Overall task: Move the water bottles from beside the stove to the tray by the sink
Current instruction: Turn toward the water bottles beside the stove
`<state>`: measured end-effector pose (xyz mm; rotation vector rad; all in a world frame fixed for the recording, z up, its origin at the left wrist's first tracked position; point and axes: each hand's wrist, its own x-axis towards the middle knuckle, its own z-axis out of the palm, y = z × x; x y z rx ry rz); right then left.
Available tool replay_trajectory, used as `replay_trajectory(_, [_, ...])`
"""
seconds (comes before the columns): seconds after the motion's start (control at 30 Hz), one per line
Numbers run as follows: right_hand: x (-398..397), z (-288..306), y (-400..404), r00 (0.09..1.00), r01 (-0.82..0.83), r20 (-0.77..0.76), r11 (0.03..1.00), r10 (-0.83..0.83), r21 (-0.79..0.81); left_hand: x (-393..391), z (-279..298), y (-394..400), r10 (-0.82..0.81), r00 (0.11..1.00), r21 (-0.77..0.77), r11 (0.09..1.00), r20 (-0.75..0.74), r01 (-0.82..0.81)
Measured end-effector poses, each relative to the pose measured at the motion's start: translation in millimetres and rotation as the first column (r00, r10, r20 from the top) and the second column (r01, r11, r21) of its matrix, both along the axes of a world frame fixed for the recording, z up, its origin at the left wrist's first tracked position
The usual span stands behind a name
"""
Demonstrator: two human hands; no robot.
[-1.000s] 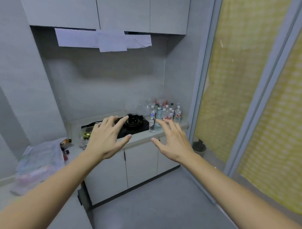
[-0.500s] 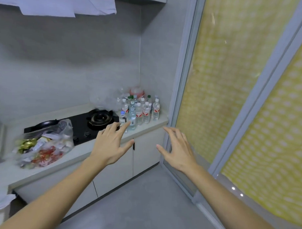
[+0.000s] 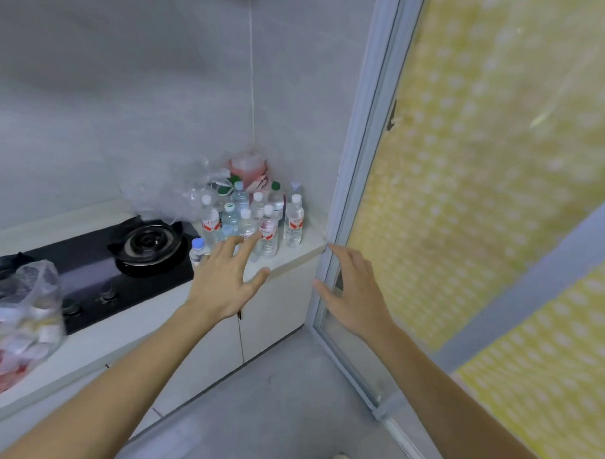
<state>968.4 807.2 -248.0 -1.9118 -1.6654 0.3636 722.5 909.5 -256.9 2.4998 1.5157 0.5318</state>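
Observation:
Several small clear water bottles point(image 3: 250, 217) with white, green and blue caps stand clustered in the counter's back right corner, right of the black gas stove point(image 3: 146, 248). One blue-capped bottle point(image 3: 198, 250) stands apart at the stove's edge. My left hand point(image 3: 225, 280) hovers with spread fingers just in front of the cluster and holds nothing. My right hand point(image 3: 352, 293) is stretched out, fingers straight, beside the counter's right end by the door frame, also empty. No tray or sink shows.
A pink item in crumpled clear plastic point(image 3: 246, 167) sits behind the bottles. A plastic bag of packets point(image 3: 20, 326) lies on the counter point(image 3: 293, 254) at left. A sliding door point(image 3: 350, 196) with yellow patterned glass closes off the right. White cabinets point(image 3: 274, 314) stand below.
The view has come closer to the stove corner and turned right. Both hands have reached forward; my left hand now hovers near the bottles.

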Motion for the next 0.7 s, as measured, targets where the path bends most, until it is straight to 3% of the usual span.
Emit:
replay_trajectory(0.37, [104.1, -62.9, 198.0, 0.973, -0.214, -0.121, 0.965, 0.197, -0.149, 102.4, -78.2, 133.0, 0.230, 0.970, -0.275, 0.940, 0.077, -0.201])
replay_trajectory(0.53, [126.9, -89.4, 274.3, 0.962, -0.267, -0.125, 0.925, 0.241, -0.270, 144.0, -105.8, 191.9, 0.434, 0.881, -0.438, 0.841, 0.191, -0.319])
replay_trajectory(0.7, [125.5, -115.5, 349.7, 0.950, -0.299, -0.191, 0.896, 0.248, -0.328, 157.4, -133.8, 250.5, 0.509, 0.840, -0.477, 0.796, 0.191, -0.373])
